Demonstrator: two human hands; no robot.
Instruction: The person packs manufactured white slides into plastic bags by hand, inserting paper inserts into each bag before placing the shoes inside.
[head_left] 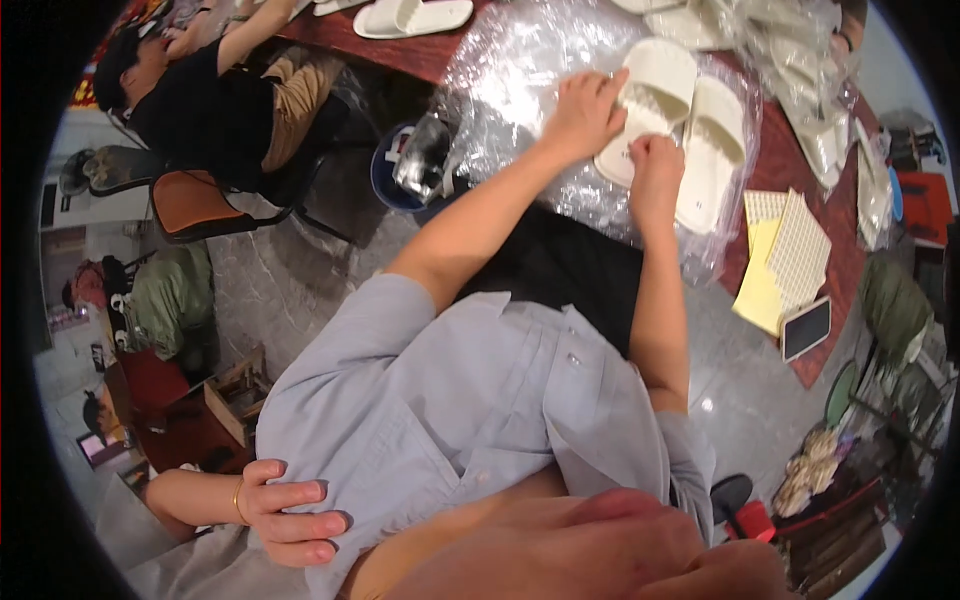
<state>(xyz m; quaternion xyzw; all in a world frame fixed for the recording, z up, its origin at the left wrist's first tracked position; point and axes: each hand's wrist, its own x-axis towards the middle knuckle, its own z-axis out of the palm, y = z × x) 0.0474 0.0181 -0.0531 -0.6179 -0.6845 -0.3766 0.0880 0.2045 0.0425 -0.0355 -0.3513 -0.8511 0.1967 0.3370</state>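
Two cream slide slippers lie side by side on clear plastic wrap (pixel 515 95): the left slipper (pixel 660 75) and the right slipper (pixel 715 115). Against the left slipper's outer edge rests my left hand (pixel 588 115), its fingers spread and touching the slipper by the strap. My right hand (pixel 657 165) is closed over the heel area of the same slipper, fingertips bent together. Whatever those fingers may pinch is too small or hidden to tell.
Yellow and cream sticker sheets (pixel 775 255) and a dark-screened phone (pixel 806 329) lie at the table's right. More bagged slippers (pixel 795 70) are behind. A blue bin (pixel 395 175) stands left, near a seated co-worker (pixel 205 110). Another person's hand (pixel 290 510) touches my shirt.
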